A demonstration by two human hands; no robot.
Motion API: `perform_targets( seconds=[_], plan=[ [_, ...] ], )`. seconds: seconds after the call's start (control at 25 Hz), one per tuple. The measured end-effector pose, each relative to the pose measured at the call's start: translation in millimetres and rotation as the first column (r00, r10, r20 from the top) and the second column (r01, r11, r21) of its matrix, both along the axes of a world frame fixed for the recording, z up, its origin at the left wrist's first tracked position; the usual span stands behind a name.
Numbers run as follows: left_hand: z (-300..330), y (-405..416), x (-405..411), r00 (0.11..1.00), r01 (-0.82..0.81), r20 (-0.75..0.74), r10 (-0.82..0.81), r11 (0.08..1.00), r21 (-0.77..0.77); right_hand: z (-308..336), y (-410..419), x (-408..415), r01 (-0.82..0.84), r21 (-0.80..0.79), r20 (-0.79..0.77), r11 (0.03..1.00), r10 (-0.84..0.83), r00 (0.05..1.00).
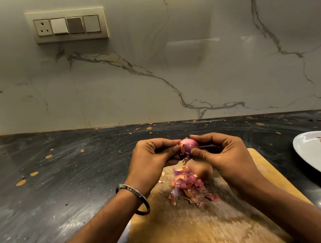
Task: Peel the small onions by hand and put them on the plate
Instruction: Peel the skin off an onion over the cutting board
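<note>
Presently one small onion [189,145] is held in the air above the far end of the wooden cutting board [205,224], between both hands. Left hand [155,157]: fingers curled, their tips pinching the onion's left side, seemingly at a flap of skin. Right hand [223,152]: thumb and fingers curled round the onion's right side, gripping it. Neither hand is spread open.

Condition of the onion: partly stripped. A smooth purple surface shows on top; a ragged tag of dry skin hangs from its underside.

A pile of peelings [189,187] lies on the board below the hands. What looks like a second, unpeeled onion [203,171] rests just beside that pile. The plate [316,157] sits well apart at the right, on the dark counter [63,179]; no onion is visible on the part in view.

Handling assessment: the onion should be light, firm and round. Its peeled surface is likely slick, so it could squirt from a tight pinch. The skin appears papery and brittle, and will probably tear off in scraps. Recommended hold: steady the body across its widest part with one hand, and take the loose edge near the root or tip with the other.
</note>
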State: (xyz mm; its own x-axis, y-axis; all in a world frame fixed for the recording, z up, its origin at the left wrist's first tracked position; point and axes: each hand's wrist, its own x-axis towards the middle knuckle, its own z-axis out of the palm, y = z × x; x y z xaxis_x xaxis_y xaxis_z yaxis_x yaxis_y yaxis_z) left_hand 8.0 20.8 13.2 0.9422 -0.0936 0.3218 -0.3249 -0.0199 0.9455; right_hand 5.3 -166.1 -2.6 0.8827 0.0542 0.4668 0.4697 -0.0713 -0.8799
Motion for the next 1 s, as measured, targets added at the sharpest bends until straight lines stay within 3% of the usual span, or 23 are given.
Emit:
perform_targets(
  seconds=[0.48,0.68,0.8,0.88,1.0],
  plan=[
    [-4,0,6,0.991,-0.13,0.036,0.128,0.988,0.079,2,5,-6,-0.141,0.02,-0.101,0.99,0.142,0.985],
    [-8,0,9,0.997,-0.069,-0.009,0.082,0.886,0.459,6,5,-4,-0.154,0.096,-0.15,0.983,0.167,0.974],
    [-7,-1,5,0.996,-0.083,0.065,0.055,0.803,0.59,7,5,-4,-0.134,0.119,-0.194,0.984,0.155,0.969],
    [-3,0,3,0.98,-0.177,0.169,0.103,0.841,0.511,8,5,-3,-0.127,0.125,-0.212,0.984,0.152,0.965],
    [1,-2,-1,0.991,-0.001,0.133,-0.029,0.975,0.223,7,4,-3,-0.126,0.101,-0.216,0.987,0.145,0.965]
  ],
)
